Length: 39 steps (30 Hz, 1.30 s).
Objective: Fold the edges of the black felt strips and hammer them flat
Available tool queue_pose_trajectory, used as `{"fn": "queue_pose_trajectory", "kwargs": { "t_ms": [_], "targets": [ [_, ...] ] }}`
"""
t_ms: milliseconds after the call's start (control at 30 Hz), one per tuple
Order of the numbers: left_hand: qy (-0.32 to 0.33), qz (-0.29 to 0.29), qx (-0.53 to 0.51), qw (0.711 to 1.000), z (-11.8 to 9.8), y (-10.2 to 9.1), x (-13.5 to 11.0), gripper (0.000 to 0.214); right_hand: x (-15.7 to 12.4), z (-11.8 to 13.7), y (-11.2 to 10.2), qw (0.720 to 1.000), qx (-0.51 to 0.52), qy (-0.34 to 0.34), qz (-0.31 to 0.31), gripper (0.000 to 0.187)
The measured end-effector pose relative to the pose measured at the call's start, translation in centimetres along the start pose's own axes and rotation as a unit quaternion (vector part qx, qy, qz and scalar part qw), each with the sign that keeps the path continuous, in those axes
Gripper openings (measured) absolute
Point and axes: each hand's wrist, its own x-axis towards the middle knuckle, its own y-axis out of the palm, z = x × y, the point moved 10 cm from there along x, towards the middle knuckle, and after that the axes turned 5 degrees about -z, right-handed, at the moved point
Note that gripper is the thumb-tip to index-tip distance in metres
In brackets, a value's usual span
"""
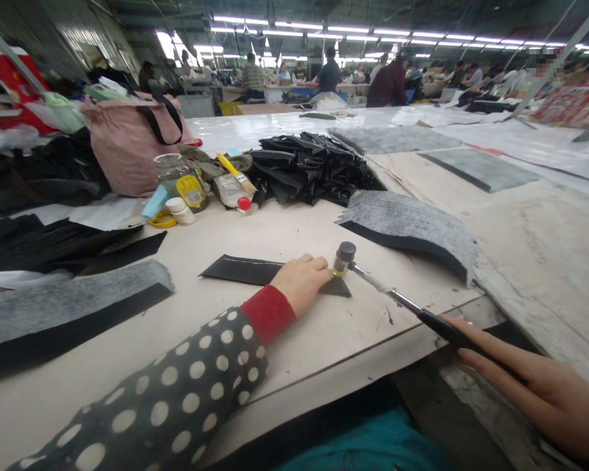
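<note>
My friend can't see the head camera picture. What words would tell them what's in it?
A person's right hand holds a small hammer, its head close to the left hand, which rests on a black strip on a pale work surface. Farther back are a jar, a pile of black pieces and a pink bag.

I can't read any words or numbers here. The jar point(171, 169) has a yellow label point(193, 191) with dark marks on it (too blurry to read).

black strip point(245, 270) — partly hidden
</note>
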Motion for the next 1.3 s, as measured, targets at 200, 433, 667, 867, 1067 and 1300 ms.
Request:
{"fn": "queue_pose_trajectory", "kwargs": {
  "t_ms": [200, 433, 667, 867, 1067, 1300],
  "targets": [
    [-0.03, -0.008, -0.04, 0.999, 0.5, -0.2, 0.0, 0.028, -0.1, 0.2, 0.0, 1.0, -0.023, 0.009, -0.007, 0.051],
    [-0.032, -0.007, -0.053, 0.998, 0.7, -0.1, -0.1, 0.029, 0.6, 0.0, -3.3, 0.993, -0.061, 0.001, -0.104, 0.056],
    [-0.028, 0.007, -0.031, 0.999, 0.5, 0.1, -0.1, 0.029, 0.5, 1.1, -1.4, 0.995, -0.041, 0.044, -0.085, 0.048],
    [-0.029, -0.002, -0.041, 0.999, 0.5, 0.0, -0.2, 0.029, 1.0, 1.0, -3.1, 0.996, -0.046, 0.024, -0.077, 0.054],
    [-0.03, -0.001, -0.031, 0.999, 0.4, -0.2, -0.1, 0.025, 0.2, 0.6, -0.8, 0.995, -0.009, 0.079, -0.053, 0.047],
    [-0.015, -0.02, -0.064, 0.998, 0.2, -0.8, -0.8, 0.02, 0.8, 1.1, -3.4, 0.995, -0.025, 0.043, -0.083, 0.052]
  ]
}}
